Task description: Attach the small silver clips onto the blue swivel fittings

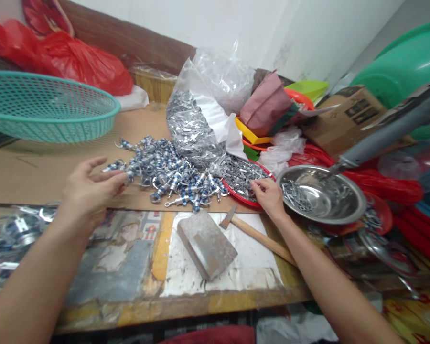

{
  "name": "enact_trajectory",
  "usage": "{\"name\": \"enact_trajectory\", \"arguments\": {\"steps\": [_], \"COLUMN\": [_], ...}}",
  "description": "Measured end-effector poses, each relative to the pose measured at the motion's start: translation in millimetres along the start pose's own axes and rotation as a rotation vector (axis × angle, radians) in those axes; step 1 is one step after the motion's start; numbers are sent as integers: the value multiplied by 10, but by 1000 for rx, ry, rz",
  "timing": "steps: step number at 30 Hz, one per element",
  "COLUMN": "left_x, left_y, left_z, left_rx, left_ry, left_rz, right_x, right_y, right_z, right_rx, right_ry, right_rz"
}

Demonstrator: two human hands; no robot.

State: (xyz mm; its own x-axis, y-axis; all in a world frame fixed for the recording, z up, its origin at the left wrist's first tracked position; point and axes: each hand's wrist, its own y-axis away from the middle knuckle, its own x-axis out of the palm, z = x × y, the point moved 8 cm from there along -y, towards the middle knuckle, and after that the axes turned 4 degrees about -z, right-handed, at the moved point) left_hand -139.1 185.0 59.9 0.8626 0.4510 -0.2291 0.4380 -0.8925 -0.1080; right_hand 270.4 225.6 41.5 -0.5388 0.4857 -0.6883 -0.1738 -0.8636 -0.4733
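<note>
My left hand (pixel 96 188) is at the left edge of a heap of small blue-and-silver metal fittings (pixel 168 167), fingers apart, its fingertips close to the outermost pieces. My right hand (pixel 268 193) is over a red tray (pixel 241 197) full of small flat grey metal pieces (pixel 241 174). Its thumb and forefinger are pinched together; whatever may be between them is too small to make out. Between my arms a steel block (pixel 208 246) rests on white paper. Beside it lies a hammer (pixel 261 236) with a wooden handle, partly behind my right forearm.
Behind the heap leans a clear bag (pixel 193 126) of grey metal pieces. A steel bowl (pixel 354 203) with metal pins stands right, under a grey machine arm (pixel 390 131). A green basket (pixel 50 126) is at left. More fittings (pixel 14 239) lie by my left forearm.
</note>
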Motion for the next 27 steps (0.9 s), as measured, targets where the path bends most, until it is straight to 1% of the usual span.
{"name": "enact_trajectory", "arguments": {"steps": [2, 3, 5, 7, 9, 11, 13, 14, 16, 20, 22, 25, 27], "left_x": [85, 163, 344, 551, 750, 837, 824, 795, 731, 658, 623, 550, 532], "left_y": [157, 258, 494, 760, 1023, 1186, 1246, 1254, 1259, 1287, 1303, 1313, 1321], "left_z": [-1, -13, -47, -53, -30, -34, -73, -96, -123, -63, -30, -41, -89], "left_rx": [-165, -233, -326, -398, -476, -455, -353, -299, -226, -213, -193, -103, -25], "left_ry": [229, 320, 455, 538, 619, 650, 623, 597, 519, 258, 145, 31, 14], "left_rz": [44, 84, 169, 267, 372, 404, 385, 367, 336, 310, 268, 158, 124], "right_x": [-82, -108, -119, -89, -44, 1, -28, -50, -80, -87, -86, -67, -49], "right_y": [7, 34, 149, 348, 601, 845, 1006, 1054, 1099, 1130, 1156, 1186, 1190], "right_z": [1, 31, 181, 458, 813, 1179, 1468, 1563, 1655, 1661, 1663, 1647, 1628], "right_rx": [59, 90, 141, 161, 150, 108, 23, -13, -49, -55, -64, -31, 10], "right_ry": [-99, -156, -280, -396, -486, -618, -699, -722, -729, -741, -754, -776, -798], "right_rz": [-77, -100, -93, -26, 73, 180, 189, 176, 146, 146, 166, 200, 213]}}
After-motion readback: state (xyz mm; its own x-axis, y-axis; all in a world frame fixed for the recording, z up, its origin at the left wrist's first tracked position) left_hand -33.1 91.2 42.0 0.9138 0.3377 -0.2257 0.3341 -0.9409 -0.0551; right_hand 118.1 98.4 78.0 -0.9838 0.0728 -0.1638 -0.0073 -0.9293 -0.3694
